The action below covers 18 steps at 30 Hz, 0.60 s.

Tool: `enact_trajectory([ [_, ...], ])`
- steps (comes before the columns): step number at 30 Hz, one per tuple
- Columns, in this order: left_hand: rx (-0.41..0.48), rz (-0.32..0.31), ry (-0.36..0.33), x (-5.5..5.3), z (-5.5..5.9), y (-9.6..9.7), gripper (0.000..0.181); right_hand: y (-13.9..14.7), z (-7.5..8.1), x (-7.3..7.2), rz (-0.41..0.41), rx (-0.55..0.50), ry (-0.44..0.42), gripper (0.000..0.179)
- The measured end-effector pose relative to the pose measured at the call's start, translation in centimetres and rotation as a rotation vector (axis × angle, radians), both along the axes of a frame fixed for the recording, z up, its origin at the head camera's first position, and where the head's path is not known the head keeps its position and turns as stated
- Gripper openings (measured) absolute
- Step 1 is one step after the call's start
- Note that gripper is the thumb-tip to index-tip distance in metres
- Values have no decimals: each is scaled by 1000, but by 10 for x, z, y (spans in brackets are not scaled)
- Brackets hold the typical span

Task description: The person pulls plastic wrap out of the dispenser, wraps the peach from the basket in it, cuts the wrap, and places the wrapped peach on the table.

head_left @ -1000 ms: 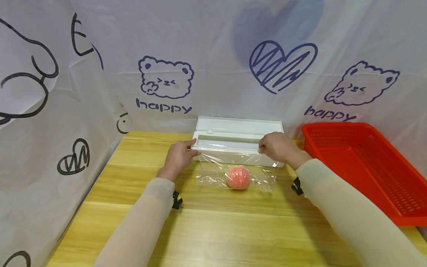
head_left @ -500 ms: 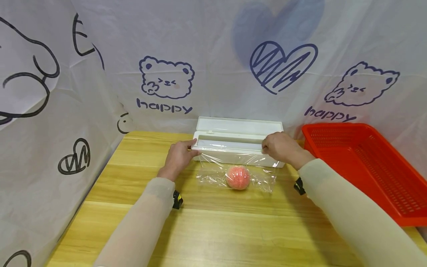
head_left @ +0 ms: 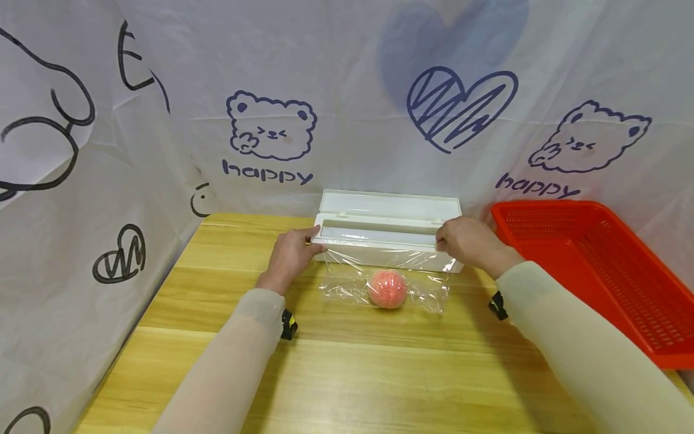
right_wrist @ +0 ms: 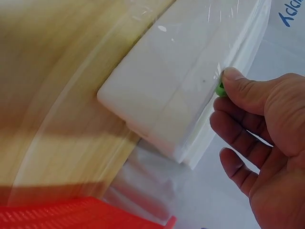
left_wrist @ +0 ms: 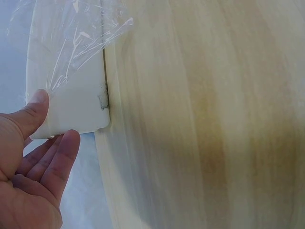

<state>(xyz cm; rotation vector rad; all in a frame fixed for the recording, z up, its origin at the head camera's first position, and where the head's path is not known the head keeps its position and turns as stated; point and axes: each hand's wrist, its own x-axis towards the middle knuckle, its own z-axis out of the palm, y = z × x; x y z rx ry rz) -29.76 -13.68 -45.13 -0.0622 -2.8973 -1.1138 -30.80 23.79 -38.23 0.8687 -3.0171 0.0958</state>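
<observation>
A white cling film dispenser (head_left: 390, 202) lies at the back of the table, lid raised, a roll inside. Clear film (head_left: 347, 288) hangs from its front over a round pink thing resembling a peach (head_left: 387, 289). My left hand (head_left: 290, 256) holds the dispenser's left end; in the left wrist view the thumb rests on the front and the fingers are at the end. Near the right end, my right hand (head_left: 468, 242) pinches a small green slide cutter (right_wrist: 220, 89) between thumb and forefinger, at the box's edge; its other fingers are loosely bent.
A red plastic basket (head_left: 547, 204) stands to the right, close to my right forearm. White cloth with drawings (head_left: 358, 138) hangs directly behind the dispenser and along the left side. The wooden table (head_left: 358, 380) extends toward me.
My right hand has slid to the right along the dispenser's edge, pinching the cutter. The left hand, dispenser, film and pink round thing have stayed in place.
</observation>
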Motion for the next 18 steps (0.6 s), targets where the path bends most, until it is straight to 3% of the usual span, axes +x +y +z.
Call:
enact_trajectory([
  [6,-8,9,-3,0,1,0,56,15,0,3,-33,18,30,20],
  [10,-14,14,-9,0,1,0,56,26,0,3,-13,26,49,17],
  [18,-20,0,17,0,1,1,55,41,-1,3,-29,61,34,15],
])
